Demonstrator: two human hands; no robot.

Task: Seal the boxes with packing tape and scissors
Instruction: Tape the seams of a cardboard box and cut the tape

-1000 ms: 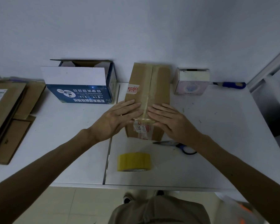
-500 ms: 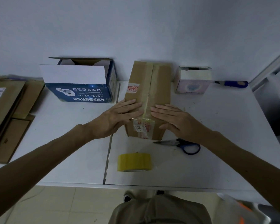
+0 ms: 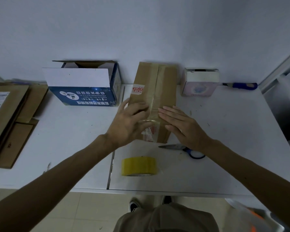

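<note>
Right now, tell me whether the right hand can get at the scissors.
Probably yes. The right hand lies flat on the brown box, holding nothing, and the scissors lie on the table just under its wrist, with nothing lying on them.

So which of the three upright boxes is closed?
The plain brown cardboard box in the middle, its flaps taped shut. The blue-and-white box and small pink box stand open.

- Dim, bluish, even light; soft, faint shadows on the white table [image 3: 228, 141].
- Wide-angle bending at the edges; left hand [image 3: 127, 126] slightly motion-blurred.
</note>
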